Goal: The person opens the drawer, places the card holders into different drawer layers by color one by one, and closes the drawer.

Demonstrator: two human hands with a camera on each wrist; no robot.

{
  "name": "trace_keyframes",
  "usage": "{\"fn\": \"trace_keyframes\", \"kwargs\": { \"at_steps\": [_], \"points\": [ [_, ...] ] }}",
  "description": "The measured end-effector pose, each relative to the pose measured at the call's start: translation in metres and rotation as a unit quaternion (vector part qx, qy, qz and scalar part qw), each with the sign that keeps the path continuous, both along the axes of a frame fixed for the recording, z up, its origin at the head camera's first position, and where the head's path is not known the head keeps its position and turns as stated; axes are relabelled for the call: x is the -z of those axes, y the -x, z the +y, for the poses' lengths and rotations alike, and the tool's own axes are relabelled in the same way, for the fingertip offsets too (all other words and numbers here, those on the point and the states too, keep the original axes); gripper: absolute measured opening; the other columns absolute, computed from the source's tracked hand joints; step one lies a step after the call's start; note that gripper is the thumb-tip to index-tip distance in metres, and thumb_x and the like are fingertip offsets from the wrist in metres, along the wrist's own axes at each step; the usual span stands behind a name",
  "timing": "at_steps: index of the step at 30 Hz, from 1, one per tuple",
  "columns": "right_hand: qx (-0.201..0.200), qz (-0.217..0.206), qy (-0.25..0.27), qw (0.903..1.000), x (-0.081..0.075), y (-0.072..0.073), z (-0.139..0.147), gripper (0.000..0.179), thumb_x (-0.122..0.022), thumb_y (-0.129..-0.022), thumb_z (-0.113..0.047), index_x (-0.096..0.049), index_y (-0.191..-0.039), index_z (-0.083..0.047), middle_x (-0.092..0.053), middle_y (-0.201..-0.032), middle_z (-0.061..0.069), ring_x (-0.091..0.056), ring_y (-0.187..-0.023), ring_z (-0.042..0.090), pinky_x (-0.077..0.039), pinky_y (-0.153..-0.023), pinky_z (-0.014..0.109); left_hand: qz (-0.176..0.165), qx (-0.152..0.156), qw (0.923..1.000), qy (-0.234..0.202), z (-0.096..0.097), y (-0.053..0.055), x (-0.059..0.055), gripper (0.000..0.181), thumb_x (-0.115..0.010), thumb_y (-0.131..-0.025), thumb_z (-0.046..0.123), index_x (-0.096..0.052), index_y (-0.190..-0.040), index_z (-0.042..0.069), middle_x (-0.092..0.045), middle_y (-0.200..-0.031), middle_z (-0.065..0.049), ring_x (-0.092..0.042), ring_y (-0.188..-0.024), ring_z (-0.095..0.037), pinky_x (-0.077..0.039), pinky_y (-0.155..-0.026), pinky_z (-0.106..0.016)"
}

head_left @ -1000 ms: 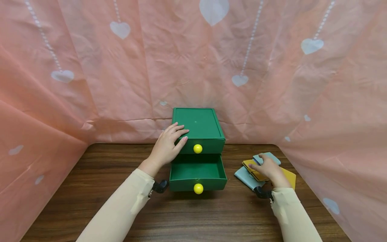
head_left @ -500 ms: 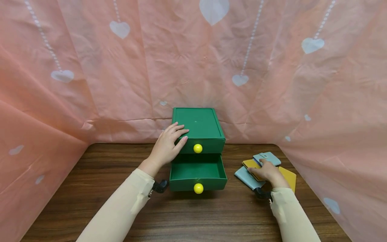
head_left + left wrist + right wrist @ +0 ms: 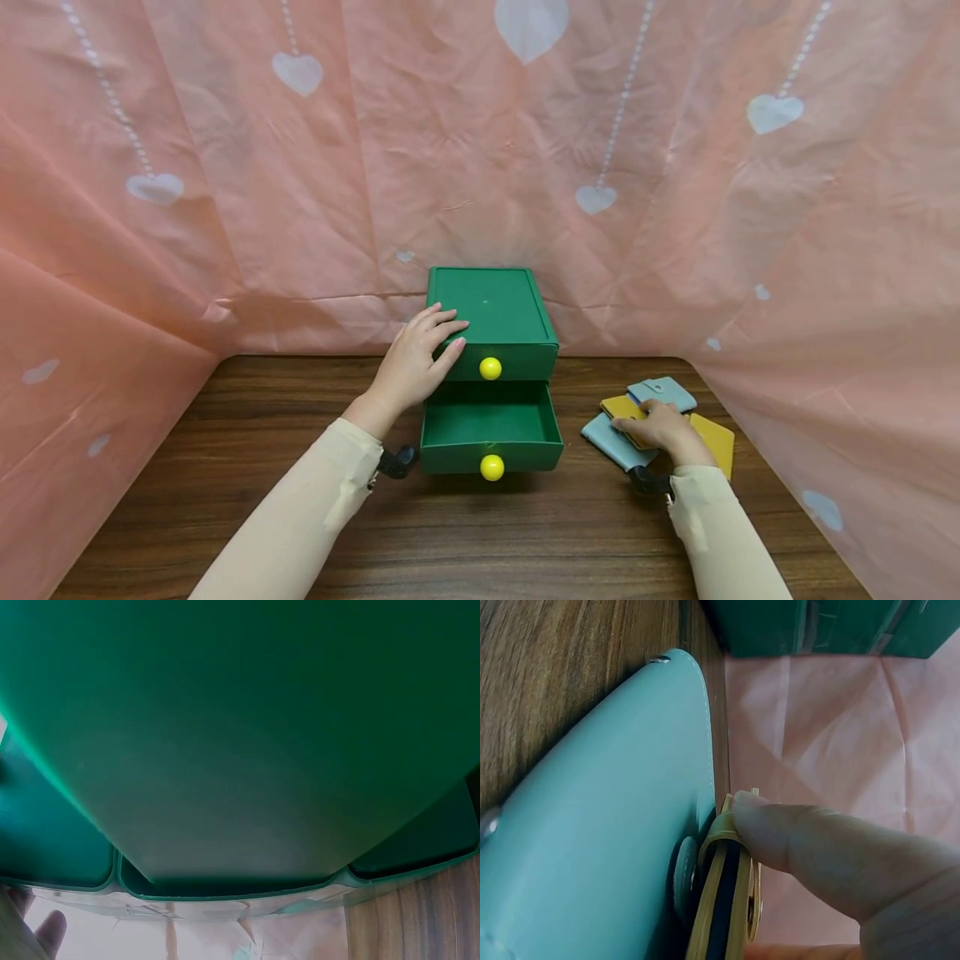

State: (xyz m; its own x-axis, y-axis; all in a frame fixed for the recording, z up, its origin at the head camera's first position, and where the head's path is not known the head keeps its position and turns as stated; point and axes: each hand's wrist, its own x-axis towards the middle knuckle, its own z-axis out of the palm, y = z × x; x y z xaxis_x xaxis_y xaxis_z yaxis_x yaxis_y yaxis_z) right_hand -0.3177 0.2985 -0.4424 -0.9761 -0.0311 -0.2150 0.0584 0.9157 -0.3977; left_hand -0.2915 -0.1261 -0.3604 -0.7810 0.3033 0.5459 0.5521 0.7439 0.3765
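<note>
My left hand (image 3: 411, 358) rests on the front left corner of a green two-drawer cabinet (image 3: 491, 304), its fingers on top. Only fingertips show low at the left in the left wrist view, where green plastic fills most of the frame. To the right, my right hand (image 3: 666, 429) pinches a yellow card wallet (image 3: 621, 407) with a strap. Its thumb (image 3: 802, 847) presses the wallet's edge in the right wrist view; the other fingers are mostly hidden. That wallet lies over a light blue wallet (image 3: 611, 437) with stitched edges.
Another light blue wallet (image 3: 666, 391) lies behind the right hand, and a second yellow one (image 3: 716, 442) to its right. The cabinet's lower drawer (image 3: 450, 458) is pulled out, with a yellow knob (image 3: 492, 467). Pink cloth (image 3: 480, 167) encloses the wooden table (image 3: 480, 542).
The right hand's fingers have come down and drawn in on the yellow wallet, uncovering the blue wallet behind. The left hand and cabinet have stayed in place.
</note>
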Motion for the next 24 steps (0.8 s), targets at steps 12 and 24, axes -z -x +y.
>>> {"fn": "trace_keyframes", "kwargs": {
  "at_steps": [12,24],
  "points": [
    [-0.016,-0.008,0.022,0.9996,0.0015,0.0007,0.0017,0.096,-0.073,-0.088,-0.048,-0.033,-0.146,0.017,-0.044,-0.138,0.040,-0.053,-0.112,0.048,-0.044,-0.093,0.059,0.002,0.001,1.0000,-0.001,0.0002,-0.0010,0.0001,0.042,-0.047,-0.106,0.042,-0.061,-0.139,0.022,-0.049,-0.150,-0.003,-0.026,-0.149,-0.022,-0.023,-0.114,-0.066],
    [-0.011,-0.005,0.038,0.9992,0.0017,0.0012,0.0046,0.094,-0.075,-0.087,-0.046,-0.034,-0.146,0.016,-0.046,-0.135,0.040,-0.053,-0.100,0.038,-0.045,-0.087,0.052,0.005,0.001,1.0000,0.001,0.0000,0.0009,0.0014,0.043,-0.046,-0.106,0.044,-0.061,-0.139,0.022,-0.049,-0.150,-0.002,-0.026,-0.149,-0.021,-0.023,-0.114,-0.066]
  ]
}}
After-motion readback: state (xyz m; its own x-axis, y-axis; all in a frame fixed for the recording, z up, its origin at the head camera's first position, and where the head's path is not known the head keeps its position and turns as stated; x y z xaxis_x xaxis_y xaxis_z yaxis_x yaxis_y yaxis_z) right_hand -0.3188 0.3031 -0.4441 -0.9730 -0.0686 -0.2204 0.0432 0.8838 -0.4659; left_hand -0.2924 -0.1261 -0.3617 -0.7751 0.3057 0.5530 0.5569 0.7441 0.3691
